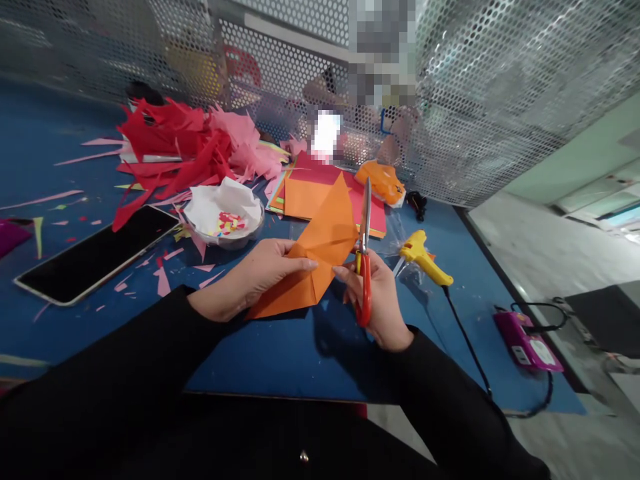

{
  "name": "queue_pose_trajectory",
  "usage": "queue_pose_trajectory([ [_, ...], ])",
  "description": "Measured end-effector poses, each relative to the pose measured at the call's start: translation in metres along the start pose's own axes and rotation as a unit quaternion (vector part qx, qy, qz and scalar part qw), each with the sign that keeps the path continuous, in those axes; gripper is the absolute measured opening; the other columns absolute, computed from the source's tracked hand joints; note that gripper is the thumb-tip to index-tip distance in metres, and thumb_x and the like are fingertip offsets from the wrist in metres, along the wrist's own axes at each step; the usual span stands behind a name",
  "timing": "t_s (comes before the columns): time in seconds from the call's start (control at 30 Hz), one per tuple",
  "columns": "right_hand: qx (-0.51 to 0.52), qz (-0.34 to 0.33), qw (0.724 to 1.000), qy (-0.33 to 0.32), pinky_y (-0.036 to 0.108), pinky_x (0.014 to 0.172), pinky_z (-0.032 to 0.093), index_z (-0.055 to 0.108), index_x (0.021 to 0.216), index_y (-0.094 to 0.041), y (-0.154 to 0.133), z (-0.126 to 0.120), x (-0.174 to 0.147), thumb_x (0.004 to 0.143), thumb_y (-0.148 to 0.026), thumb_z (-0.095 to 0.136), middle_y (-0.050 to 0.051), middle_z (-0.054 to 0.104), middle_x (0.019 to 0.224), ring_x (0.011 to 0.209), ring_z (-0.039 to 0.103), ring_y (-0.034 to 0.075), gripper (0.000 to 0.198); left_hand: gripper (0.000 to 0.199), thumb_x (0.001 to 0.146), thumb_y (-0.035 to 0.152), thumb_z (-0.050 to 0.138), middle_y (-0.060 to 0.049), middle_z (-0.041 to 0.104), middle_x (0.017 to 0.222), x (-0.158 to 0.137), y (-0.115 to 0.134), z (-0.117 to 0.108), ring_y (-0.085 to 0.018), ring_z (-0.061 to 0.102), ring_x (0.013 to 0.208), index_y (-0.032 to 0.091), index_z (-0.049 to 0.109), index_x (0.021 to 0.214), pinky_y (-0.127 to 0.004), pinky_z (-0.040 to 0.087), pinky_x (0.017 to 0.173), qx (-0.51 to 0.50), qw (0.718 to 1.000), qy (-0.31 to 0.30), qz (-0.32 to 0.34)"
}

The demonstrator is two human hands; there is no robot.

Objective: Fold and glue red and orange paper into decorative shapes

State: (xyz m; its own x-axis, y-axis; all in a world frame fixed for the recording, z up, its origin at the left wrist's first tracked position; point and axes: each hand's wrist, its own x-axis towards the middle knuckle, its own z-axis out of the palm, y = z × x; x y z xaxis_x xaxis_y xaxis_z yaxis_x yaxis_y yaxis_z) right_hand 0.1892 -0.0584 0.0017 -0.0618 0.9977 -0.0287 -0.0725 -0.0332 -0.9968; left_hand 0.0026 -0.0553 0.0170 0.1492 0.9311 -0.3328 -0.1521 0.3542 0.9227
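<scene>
While the left hand [255,273] pinches the folded orange paper [325,230], the right hand [383,297] has the scissors [367,287]

The orange paper is held up over the near middle of the blue bench [240,363], left grip closed on it with the thumb on top. Right grip is wrapped around the red scissor handles, blades pointing to the far side, thumb and fingertip at the paper's right edge. Behind it there's a stack of coloured sheets [310,169], with an orange pouch [383,181] at its right. Yellow glue gun [427,260] lies right of the hands, purple box [527,340] further right. Over on the left: a bowl [235,239] lined with white paper holding tiny coloured bits [230,224], a phone [100,253], and a messy heap of red and pink scraps [170,140] at the far side
</scene>
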Motion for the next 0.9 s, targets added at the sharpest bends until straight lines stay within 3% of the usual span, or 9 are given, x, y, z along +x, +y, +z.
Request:
queue_pose_trajectory([
  [0.2,-0.029,-0.016,0.999,-0.008,0.024,0.04,0.043,0.058,0.112,-0.023,-0.009,-0.006,0.003,0.07,-0.042,0.083,-0.011,0.058,0.064,0.041,0.047,0.008,0.052,0.032,0.057,0.031,0.089,-0.007,0.081,0.087,-0.003,0.006,-0.001,-0.021,0.074,0.072,0.02,0.081,0.086,-0.032,0.057,0.07,-0.023,0.999,0.011,-0.021],
  [0.3,-0.099,-0.057,0.993,0.003,0.026,0.05,0.047,0.063,0.115,-0.024,-0.018,-0.016,0.007,0.069,-0.045,0.083,-0.009,0.058,0.064,0.052,0.053,0.011,0.055,0.039,0.052,0.031,0.092,-0.007,0.08,0.084,-0.003,0.016,-0.012,-0.024,0.074,0.073,0.02,0.08,0.087,-0.034,0.059,0.07,-0.014,0.999,0.036,-0.023],
  [0.37,-0.161,-0.072,0.984,-0.008,0.026,0.052,0.044,0.068,0.113,-0.023,-0.021,-0.025,0.008,0.07,-0.046,0.083,-0.009,0.053,0.06,0.054,0.049,0.011,0.051,0.042,0.051,0.032,0.093,-0.006,0.08,0.084,-0.003,0.022,-0.022,-0.025,0.075,0.075,0.021,0.08,0.089,-0.036,0.06,0.071,-0.001,0.999,0.038,-0.022],
  [0.5,-0.232,-0.043,0.971,-0.049,0.026,0.052,0.033,0.073,0.114,-0.022,-0.018,-0.04,0.009,0.072,-0.046,0.083,-0.009,0.046,0.06,0.054,0.037,0.009,0.05,0.036,0.056,0.03,0.092,-0.005,0.08,0.083,-0.003,0.03,-0.04,-0.026,0.076,0.08,0.024,0.081,0.089,-0.034,0.06,0.072,0.004,0.999,0.031,-0.018],
  [0.67,-0.205,0.018,0.972,-0.117,0.025,0.047,0.03,0.07,0.112,-0.017,-0.021,-0.045,0.007,0.072,-0.05,0.081,-0.008,0.045,0.059,0.05,0.037,0.008,0.053,0.034,0.058,0.028,0.09,-0.004,0.081,0.086,-0.004,0.033,-0.043,-0.026,0.076,0.086,0.024,0.081,0.091,-0.036,0.06,0.079,-0.002,0.999,0.025,-0.025],
  [0.77,-0.182,0.057,0.966,-0.176,0.025,0.047,0.032,0.063,0.121,-0.019,-0.029,-0.043,0.003,0.074,-0.054,0.079,-0.006,0.053,0.067,0.051,0.041,0.009,0.061,0.035,0.058,0.027,0.09,-0.004,0.081,0.087,-0.006,0.034,-0.042,-0.026,0.076,0.086,0.023,0.08,0.091,-0.037,0.06,0.081,-0.008,0.999,0.031,-0.017],
  [0.9,-0.196,0.041,0.955,-0.217,0.026,0.059,0.041,0.063,0.116,-0.021,-0.037,-0.04,-0.003,0.073,-0.055,0.08,-0.001,0.059,0.079,0.065,0.049,0.012,0.057,0.031,0.059,0.027,0.09,-0.006,0.08,0.085,-0.008,0.034,-0.043,-0.027,0.075,0.083,0.022,0.081,0.088,-0.038,0.06,0.078,-0.012,0.999,0.038,-0.005],
])
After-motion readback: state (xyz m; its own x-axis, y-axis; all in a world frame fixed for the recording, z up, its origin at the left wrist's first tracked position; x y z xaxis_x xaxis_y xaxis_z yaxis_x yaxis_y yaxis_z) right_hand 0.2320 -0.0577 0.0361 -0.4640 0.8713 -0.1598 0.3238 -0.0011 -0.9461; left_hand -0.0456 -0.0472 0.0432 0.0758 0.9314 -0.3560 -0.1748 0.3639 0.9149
